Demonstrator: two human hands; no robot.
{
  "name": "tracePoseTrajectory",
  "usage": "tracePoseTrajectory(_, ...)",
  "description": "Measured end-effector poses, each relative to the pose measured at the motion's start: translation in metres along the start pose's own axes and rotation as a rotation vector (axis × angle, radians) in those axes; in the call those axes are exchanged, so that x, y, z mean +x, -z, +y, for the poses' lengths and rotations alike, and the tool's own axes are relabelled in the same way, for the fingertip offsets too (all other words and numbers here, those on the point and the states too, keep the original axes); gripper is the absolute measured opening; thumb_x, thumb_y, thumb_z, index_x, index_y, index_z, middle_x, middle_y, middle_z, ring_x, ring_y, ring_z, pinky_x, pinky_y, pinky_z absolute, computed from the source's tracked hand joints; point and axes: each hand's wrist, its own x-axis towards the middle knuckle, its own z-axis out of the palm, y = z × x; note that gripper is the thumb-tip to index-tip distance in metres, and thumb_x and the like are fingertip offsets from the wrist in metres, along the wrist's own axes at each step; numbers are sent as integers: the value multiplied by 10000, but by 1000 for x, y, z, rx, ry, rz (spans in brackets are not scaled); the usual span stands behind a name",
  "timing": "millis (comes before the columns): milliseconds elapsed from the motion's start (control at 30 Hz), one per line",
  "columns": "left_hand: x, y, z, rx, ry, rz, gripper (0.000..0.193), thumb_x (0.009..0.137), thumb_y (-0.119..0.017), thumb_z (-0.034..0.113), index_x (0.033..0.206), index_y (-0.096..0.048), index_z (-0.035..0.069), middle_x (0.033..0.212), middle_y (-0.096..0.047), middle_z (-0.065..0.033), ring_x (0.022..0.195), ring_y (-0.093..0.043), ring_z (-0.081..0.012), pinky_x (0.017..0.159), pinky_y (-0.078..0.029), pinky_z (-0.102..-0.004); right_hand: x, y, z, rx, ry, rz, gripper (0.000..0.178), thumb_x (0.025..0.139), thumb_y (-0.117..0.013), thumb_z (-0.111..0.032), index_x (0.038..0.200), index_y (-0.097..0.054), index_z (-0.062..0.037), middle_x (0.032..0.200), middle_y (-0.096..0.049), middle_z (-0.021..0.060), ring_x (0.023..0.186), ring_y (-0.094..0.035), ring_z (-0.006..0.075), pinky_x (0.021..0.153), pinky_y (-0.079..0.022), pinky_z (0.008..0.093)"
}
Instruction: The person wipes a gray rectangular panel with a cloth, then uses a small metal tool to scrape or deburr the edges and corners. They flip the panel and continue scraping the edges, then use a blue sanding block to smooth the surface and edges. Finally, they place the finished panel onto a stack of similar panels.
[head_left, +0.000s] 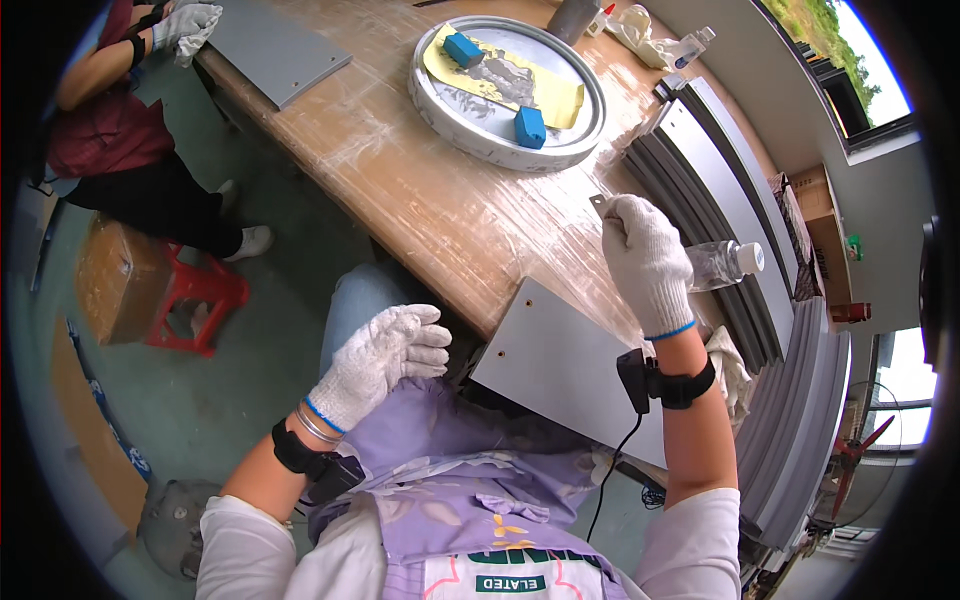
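My right hand (645, 255), in a white knit glove, is closed over the table beside a clear plastic bottle (716, 266). A small flat metal piece, perhaps a scraper blade (599, 204), pokes out from its fingers; the rest is hidden in the fist. In a matching glove, my left hand (385, 355) hovers above my lap with fingers loosely stretched and nothing in them. Between the hands, at the table's near edge, lies a grey panel (570, 365) with small holes, touched by neither hand.
A round white tray (425, 95) holds yellow paper, grey paste and two blue blocks (530, 128). Grey panels (715, 185) are stacked at right, more (790, 430) nearer me. Across the table's left corner, a gloved co-worker stands by another panel (270, 55). A red stool (200, 300) stands on the floor.
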Motion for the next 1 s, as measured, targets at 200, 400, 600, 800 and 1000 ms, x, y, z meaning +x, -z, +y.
tracePoseTrajectory(200,-17,-59,25,179,164,-123,518,1057,-460,422,1360,-508,6,1096,-668,-76,920,-658,-131,815,-551,-284,-94,30,-106,184,570,43,399,680,-715,-118,1072,-719,-190,1004,-642,19,834,-630,223,674,-516,361)
tracePoseTrajectory(400,-19,-82,10,162,241,-117,224,1003,-620,215,1143,-641,41,949,-685,-16,808,-624,-53,714,-518,-206,-139,11,-105,301,418,43,342,774,-705,-154,1116,-700,-157,1020,-661,65,865,-656,219,699,-533,362)
tracePoseTrajectory(600,-23,-96,4,263,120,18,209,988,-638,150,1139,-635,6,993,-701,-67,822,-665,-98,740,-561,-240,-141,27,-112,767,-288,-603,238,937,-646,-233,1104,-666,-66,917,-681,150,873,-675,327,768,-528,394)
tracePoseTrajectory(800,-19,-86,-1,334,-31,140,322,981,-640,109,1275,-553,11,1059,-676,-74,894,-655,-114,798,-561,-270,-137,-3,-90,427,-148,-69,153,833,-694,-100,978,-720,-61,845,-652,128,840,-646,328,737,-515,424)
tracePoseTrajectory(1000,-20,-57,-19,422,49,251,534,971,-667,176,1410,-415,5,1065,-614,-52,874,-648,-123,794,-582,-301,-119,-32,-60,68,-96,-113,430,798,-663,-70,1226,-636,-98,916,-620,84,830,-639,286,700,-531,409)
